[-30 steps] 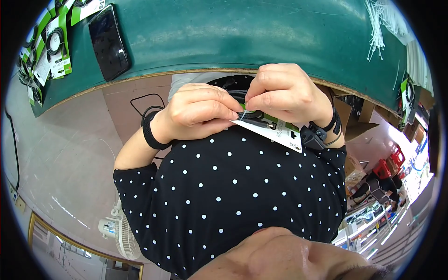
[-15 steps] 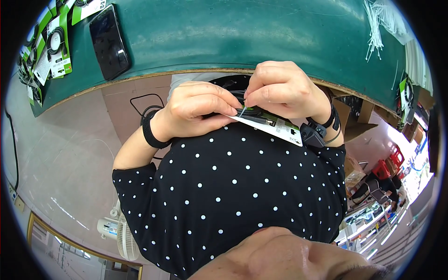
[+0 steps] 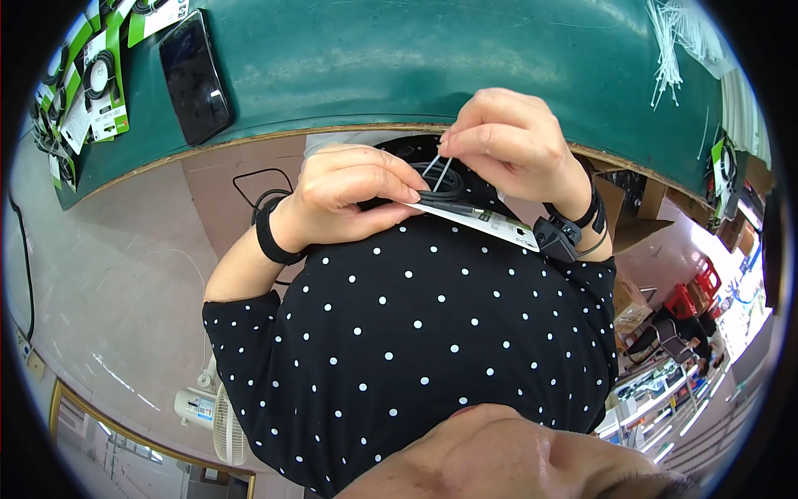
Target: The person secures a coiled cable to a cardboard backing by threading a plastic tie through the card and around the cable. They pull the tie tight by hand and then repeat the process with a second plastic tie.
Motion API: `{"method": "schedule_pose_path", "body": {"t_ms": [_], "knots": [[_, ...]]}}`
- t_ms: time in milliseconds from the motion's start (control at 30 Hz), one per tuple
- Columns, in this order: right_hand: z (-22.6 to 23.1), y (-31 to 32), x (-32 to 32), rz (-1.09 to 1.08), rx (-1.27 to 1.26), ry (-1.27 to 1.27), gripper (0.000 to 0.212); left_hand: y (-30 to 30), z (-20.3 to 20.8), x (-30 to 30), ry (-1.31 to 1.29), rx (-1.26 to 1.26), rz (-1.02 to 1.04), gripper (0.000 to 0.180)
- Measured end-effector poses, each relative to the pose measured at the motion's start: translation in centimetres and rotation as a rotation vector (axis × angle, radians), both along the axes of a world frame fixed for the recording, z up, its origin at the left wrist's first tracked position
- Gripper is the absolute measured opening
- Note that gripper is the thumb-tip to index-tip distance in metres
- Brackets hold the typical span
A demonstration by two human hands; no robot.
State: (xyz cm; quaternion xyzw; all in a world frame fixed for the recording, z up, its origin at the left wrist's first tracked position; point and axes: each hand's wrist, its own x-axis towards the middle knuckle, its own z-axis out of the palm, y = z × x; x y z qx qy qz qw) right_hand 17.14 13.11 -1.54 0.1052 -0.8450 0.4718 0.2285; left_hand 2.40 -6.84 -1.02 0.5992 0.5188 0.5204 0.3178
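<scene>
My left hand point(image 3: 357, 187) is closed on a white and green cardboard card point(image 3: 507, 230), pinching its left end between thumb and fingers. A coiled black cable point(image 3: 446, 185) lies against the card, its connector end along the card's face. Above the coil, my right hand point(image 3: 511, 145) pinches a thin white cable tie point(image 3: 443, 173), which runs down in two strands to the cable. Where the tie passes behind the card cannot be seen. Both hands are in front of my body, just off the near table edge.
A green-topped table point(image 3: 332, 66) spans the far side. On it lie a black phone point(image 3: 195, 79), several carded cables point(image 3: 100, 83) at far left, and a bunch of white cable ties point(image 3: 667, 54) at far right. A fan point(image 3: 224, 420) stands at lower left; cardboard boxes point(image 3: 640, 208) are at right.
My right hand has risen away from the card, drawing the cable tie up into a longer visible loop. My left hand stays nearly in place with the card.
</scene>
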Motion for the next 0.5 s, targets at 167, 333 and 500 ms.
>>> {"method": "schedule_pose_path", "body": {"t_ms": [167,333,500], "knots": [[0.18,-0.23,0.21,0.13,-0.035,-0.02,0.016,0.18,0.1,0.05,0.018,0.045,-0.028,0.02],[0.48,-0.46,0.31,0.193,-0.056,-0.005,0.013,0.2,0.25,0.14,0.052,0.12,-0.054,0.021],[0.7,-0.66,0.62,0.198,-0.007,0.004,0.014,0.28,0.4,0.31,0.049,0.134,-0.055,0.021]]}}
